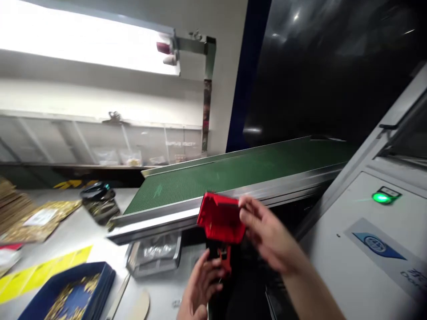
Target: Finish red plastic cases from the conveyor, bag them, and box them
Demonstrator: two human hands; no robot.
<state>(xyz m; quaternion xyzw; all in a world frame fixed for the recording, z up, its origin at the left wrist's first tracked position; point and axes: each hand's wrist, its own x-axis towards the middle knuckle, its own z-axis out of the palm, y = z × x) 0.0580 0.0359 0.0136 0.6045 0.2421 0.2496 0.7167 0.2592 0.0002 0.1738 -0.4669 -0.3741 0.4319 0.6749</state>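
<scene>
Pinching the right edge of a red plastic piece [222, 220] between thumb and fingers of the right hand [270, 238], holding it, hollow side apparently turned to view, in front of the metal side rail [160, 221] of a sloping green conveyor belt [213, 178]. Below, with the left hand [202, 284] half open, fingers loosely curled, gripping nothing visible — near a smaller red part [226, 260], but cannot tell whether touching it, nor whether joined to the piece above. Likely weakest at that one-sided pinch: apparently free at the far corner, so liable to twist between the fingertips or knock against the rail on a quick turn. On any loosening of the pinch, perhaps dropping into the dark area [247, 284] beneath, with the left palm too far aside for a sure catch. Also apt to nip the left fingertips between the two red parts in case of a hasty downward push. Further left, possibly at risk of spilling small brass-coloured pieces [90, 286] from a blue tray [108, 278] — by sweeping the left forearm wide. Otherwise, perhaps brushing the lit green button [382, 198] by swinging the right elbow outward.
</scene>
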